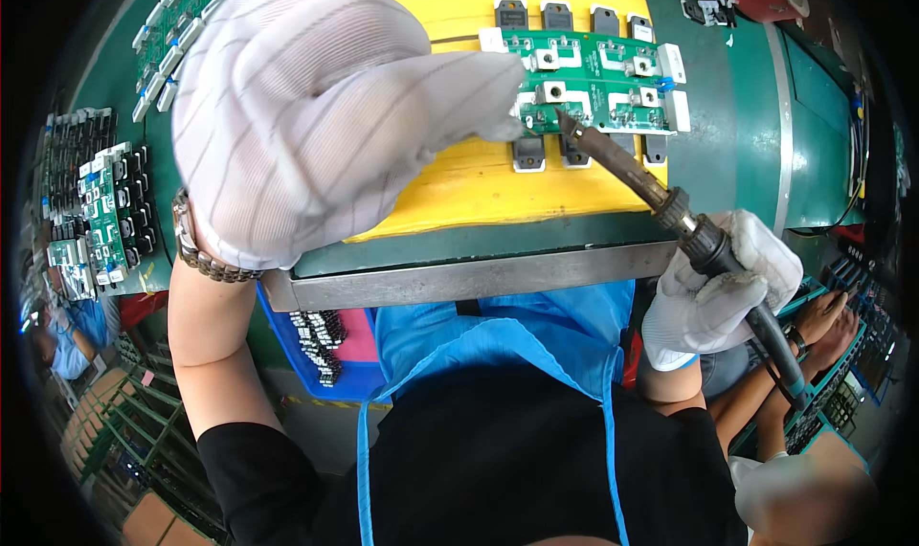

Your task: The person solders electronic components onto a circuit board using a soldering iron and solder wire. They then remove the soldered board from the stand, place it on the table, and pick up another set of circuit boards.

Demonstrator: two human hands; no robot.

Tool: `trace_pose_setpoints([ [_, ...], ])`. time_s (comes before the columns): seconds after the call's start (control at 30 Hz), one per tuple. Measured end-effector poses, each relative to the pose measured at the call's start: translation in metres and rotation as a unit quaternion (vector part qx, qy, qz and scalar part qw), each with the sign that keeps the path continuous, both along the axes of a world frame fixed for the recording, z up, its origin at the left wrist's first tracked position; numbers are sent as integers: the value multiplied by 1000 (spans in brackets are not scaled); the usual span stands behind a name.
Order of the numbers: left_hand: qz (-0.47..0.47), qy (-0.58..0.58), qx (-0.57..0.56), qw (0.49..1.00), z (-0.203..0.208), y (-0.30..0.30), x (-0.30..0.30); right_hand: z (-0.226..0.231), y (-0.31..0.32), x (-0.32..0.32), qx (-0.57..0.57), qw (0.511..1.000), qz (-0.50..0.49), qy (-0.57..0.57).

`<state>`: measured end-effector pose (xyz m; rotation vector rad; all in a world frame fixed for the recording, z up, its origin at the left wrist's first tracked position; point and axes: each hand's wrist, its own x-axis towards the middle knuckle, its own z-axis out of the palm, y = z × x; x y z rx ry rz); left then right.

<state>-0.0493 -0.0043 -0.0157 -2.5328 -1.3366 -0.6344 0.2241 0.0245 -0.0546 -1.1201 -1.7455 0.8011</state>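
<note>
A green circuit board [603, 91] with black transistors along both long edges and white blocks at its ends lies on a yellow pad [459, 197]. My left hand [316, 115], in a white striped glove, reaches over the pad. Its fingers are closed, their tips pressed on the board's left end, which they partly cover. In my gloved right hand [728, 288] is a soldering iron [641, 178], held by its dark handle. The iron slants up to the left, its tip close to the lower edge of the board; whether it touches cannot be made out.
Several finished-looking boards [115, 211] stand stacked at the left, others [177, 44] at the upper left. Loose black parts [710, 8] lie at the upper right. A metal edge [479, 276] fronts the bench above a blue bin [321, 355]. A co-worker's hands [828, 331] are at right.
</note>
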Motion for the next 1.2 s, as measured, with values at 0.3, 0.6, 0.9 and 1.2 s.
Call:
trace_pose_setpoints([
  [0.3,30,-110,-62,992,-2,2,1,-7,-8,7,78,996,19,-33],
  [0.6,10,-82,-30,996,-8,9,2,-8,-5,-1,70,997,0,18],
  [0.9,-8,-65,-39,997,-14,5,2,0,-4,6,-45,996,81,7],
  [1.2,5,-228,-32,973,-20,6,-2,-6,-3,7,-24,993,115,29],
])
